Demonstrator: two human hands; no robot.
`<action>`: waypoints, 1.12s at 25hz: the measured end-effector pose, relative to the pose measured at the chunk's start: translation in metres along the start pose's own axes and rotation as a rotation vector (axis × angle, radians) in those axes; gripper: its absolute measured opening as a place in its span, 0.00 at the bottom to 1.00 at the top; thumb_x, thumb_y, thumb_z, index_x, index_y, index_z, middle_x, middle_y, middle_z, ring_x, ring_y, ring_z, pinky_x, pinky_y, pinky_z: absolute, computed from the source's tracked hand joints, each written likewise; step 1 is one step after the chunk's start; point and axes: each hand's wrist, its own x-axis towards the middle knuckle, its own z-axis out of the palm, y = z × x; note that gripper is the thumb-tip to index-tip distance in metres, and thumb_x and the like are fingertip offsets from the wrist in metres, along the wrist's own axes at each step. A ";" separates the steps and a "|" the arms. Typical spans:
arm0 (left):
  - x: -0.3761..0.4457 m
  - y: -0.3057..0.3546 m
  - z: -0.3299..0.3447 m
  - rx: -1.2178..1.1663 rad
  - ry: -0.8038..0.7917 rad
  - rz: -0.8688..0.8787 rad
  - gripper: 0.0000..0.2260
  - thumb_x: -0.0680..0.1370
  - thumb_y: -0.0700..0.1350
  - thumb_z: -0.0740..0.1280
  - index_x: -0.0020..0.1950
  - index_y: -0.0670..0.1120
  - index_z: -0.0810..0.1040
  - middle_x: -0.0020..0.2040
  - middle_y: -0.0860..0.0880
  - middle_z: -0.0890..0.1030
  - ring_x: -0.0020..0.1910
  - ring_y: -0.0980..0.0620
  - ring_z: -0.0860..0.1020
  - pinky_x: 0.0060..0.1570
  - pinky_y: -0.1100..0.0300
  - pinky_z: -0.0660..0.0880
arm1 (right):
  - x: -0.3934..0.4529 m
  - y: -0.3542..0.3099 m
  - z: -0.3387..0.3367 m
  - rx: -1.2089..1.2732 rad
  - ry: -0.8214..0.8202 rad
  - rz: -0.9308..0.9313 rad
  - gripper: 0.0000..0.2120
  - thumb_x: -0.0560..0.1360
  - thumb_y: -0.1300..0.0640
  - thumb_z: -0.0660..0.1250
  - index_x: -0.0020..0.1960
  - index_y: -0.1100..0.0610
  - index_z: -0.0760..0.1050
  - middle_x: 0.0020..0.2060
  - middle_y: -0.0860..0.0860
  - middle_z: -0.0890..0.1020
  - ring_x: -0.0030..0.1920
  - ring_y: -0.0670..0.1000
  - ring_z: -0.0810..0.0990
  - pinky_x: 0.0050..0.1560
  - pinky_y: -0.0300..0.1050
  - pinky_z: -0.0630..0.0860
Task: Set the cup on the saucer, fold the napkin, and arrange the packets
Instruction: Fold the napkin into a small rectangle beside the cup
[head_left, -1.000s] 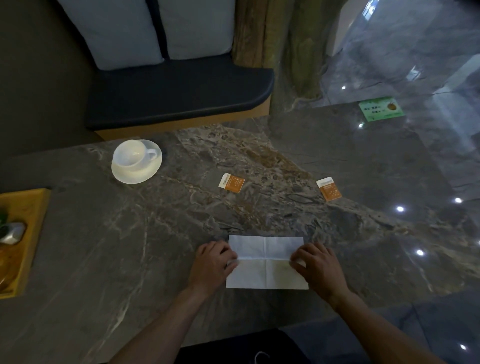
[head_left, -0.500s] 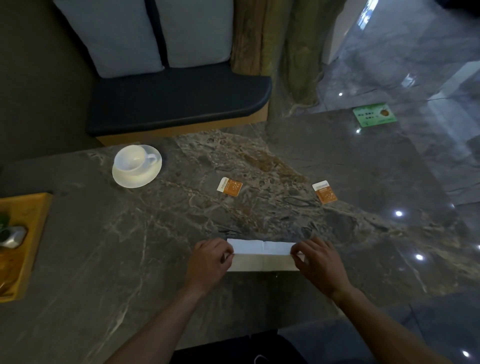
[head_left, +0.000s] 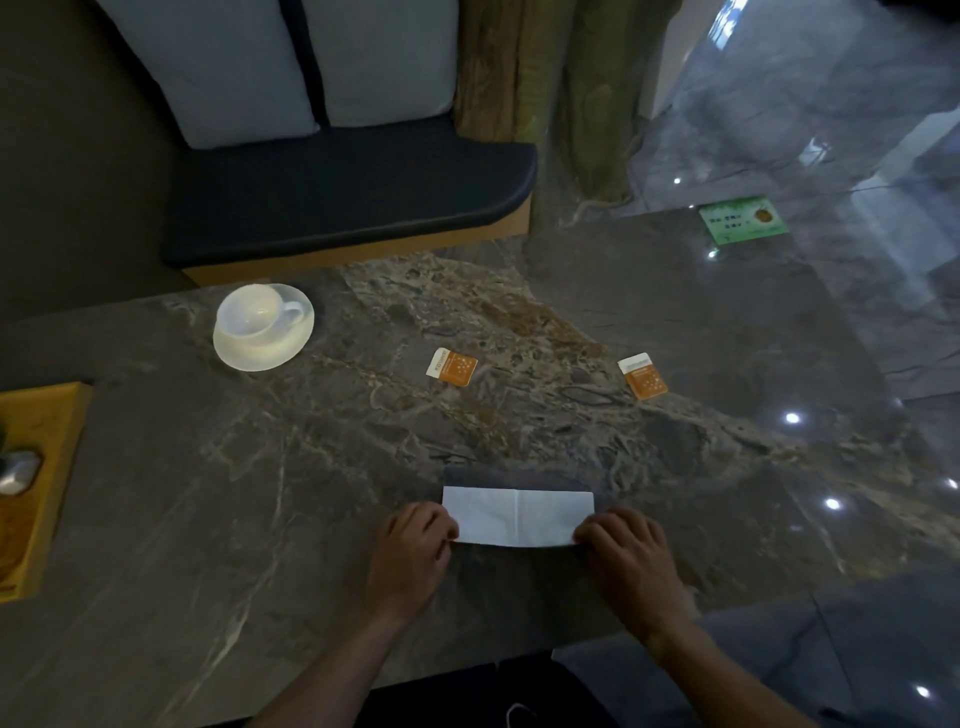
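A white napkin (head_left: 519, 517) lies folded in half as a flat strip near the table's front edge. My left hand (head_left: 410, 556) pinches its near left corner and my right hand (head_left: 631, 558) pinches its near right corner. A white cup (head_left: 254, 312) stands on a white saucer (head_left: 270, 351) at the far left of the table. Two orange packets lie apart in the middle: one packet (head_left: 451, 367) left of centre, the other packet (head_left: 643, 376) to the right.
The dark marble table (head_left: 260, 493) carries a yellow wooden tray (head_left: 41, 467) at its left edge, holding a grey object (head_left: 18, 470). A green card (head_left: 743, 219) lies at the far right. A cushioned bench (head_left: 343, 208) stands behind the table.
The napkin, open flat a second ago, has been folded in half into a narrow strip. Both hands moved from its sides to its near corners.
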 end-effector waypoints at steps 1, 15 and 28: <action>-0.001 0.000 0.002 0.000 -0.003 -0.013 0.14 0.66 0.35 0.74 0.44 0.51 0.77 0.45 0.54 0.78 0.48 0.54 0.77 0.47 0.61 0.73 | -0.002 -0.001 0.002 0.004 -0.024 0.016 0.20 0.67 0.55 0.77 0.55 0.46 0.74 0.56 0.49 0.80 0.58 0.57 0.77 0.54 0.56 0.75; 0.023 0.048 0.046 0.274 -0.209 0.116 0.25 0.83 0.55 0.46 0.77 0.45 0.55 0.78 0.47 0.56 0.77 0.49 0.52 0.72 0.47 0.51 | 0.030 -0.051 0.032 -0.125 -0.071 -0.024 0.30 0.78 0.45 0.52 0.78 0.54 0.53 0.77 0.53 0.57 0.77 0.58 0.49 0.71 0.62 0.49; 0.012 0.013 0.046 0.327 -0.231 -0.014 0.29 0.81 0.60 0.47 0.78 0.46 0.50 0.79 0.47 0.50 0.78 0.50 0.50 0.73 0.47 0.50 | 0.022 -0.027 0.037 -0.095 -0.094 0.165 0.29 0.80 0.38 0.45 0.78 0.46 0.44 0.78 0.49 0.48 0.77 0.56 0.43 0.73 0.63 0.46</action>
